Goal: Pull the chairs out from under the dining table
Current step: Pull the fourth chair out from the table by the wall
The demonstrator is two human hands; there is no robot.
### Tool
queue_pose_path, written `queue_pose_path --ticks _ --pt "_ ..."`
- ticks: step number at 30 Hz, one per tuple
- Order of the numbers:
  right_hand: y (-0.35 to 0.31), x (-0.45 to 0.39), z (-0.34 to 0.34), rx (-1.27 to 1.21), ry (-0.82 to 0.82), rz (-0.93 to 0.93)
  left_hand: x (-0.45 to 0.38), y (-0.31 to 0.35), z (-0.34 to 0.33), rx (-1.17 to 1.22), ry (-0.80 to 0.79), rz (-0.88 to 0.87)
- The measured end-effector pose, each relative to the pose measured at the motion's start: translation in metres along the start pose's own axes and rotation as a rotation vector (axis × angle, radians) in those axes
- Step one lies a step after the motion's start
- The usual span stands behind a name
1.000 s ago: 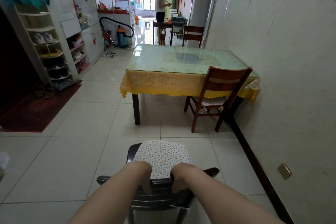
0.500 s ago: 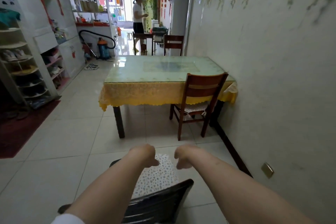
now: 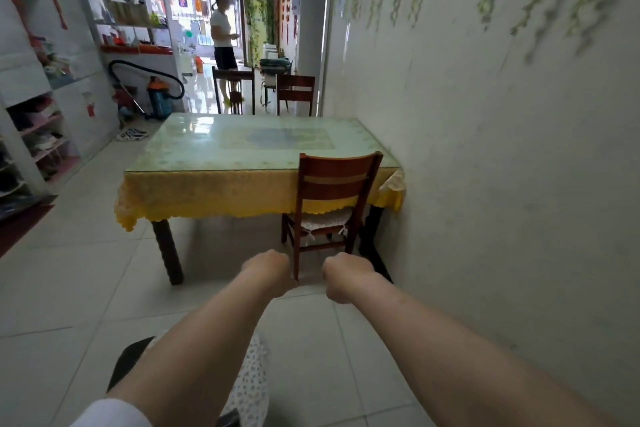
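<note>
The dining table (image 3: 207, 184) with a yellow cloth and glass top stands against the right wall. A brown wooden chair (image 3: 332, 191) sits tucked at its near right end, its cushioned seat partly under the cloth. A dark chair with a spotted cushion (image 3: 251, 381) stands right below me, away from the table, mostly hidden by my arms. My left hand (image 3: 268, 269) and my right hand (image 3: 346, 276) hang in the air in front of the brown chair, fingers curled down, holding nothing. Another brown chair (image 3: 295, 90) stands beyond the table's far end.
The wall (image 3: 502, 184) runs close along the right. Shoe shelves (image 3: 38, 135) and a cabinet line the left, with a vacuum cleaner (image 3: 159, 99) and slippers (image 3: 131, 134) near them. A person (image 3: 221, 35) stands beyond a small far table (image 3: 233, 87). A red mat (image 3: 17, 229) lies at left.
Both hands have let go of the dark chair's backrest and lifted forward. The view has risen and moved closer to the table; the dark chair has dropped to the bottom of the frame.
</note>
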State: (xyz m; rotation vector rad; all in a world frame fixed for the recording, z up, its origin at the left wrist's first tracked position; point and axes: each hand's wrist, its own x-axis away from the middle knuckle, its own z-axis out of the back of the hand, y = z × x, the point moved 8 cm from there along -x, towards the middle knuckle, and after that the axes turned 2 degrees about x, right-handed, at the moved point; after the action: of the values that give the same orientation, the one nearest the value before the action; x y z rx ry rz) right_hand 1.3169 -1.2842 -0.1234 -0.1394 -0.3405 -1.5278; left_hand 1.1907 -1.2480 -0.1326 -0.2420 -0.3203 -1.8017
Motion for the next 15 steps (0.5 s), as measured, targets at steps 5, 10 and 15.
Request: queue_pose_path --ticks 5,10,15 --pt "0.065 -0.014 0.0 0.039 0.018 0.017 -0.034 0.047 0.01 0.039 0.022 0.034" --pt "0.108 -0.04 -0.002 0.007 0.012 0.027 -0.064 0.084 0.017 0.023 0.03 0.034" --pt "0.138 -0.083 0.005 -0.025 0.009 0.033 -0.116 0.108 0.032 0.02 0.048 0.045"
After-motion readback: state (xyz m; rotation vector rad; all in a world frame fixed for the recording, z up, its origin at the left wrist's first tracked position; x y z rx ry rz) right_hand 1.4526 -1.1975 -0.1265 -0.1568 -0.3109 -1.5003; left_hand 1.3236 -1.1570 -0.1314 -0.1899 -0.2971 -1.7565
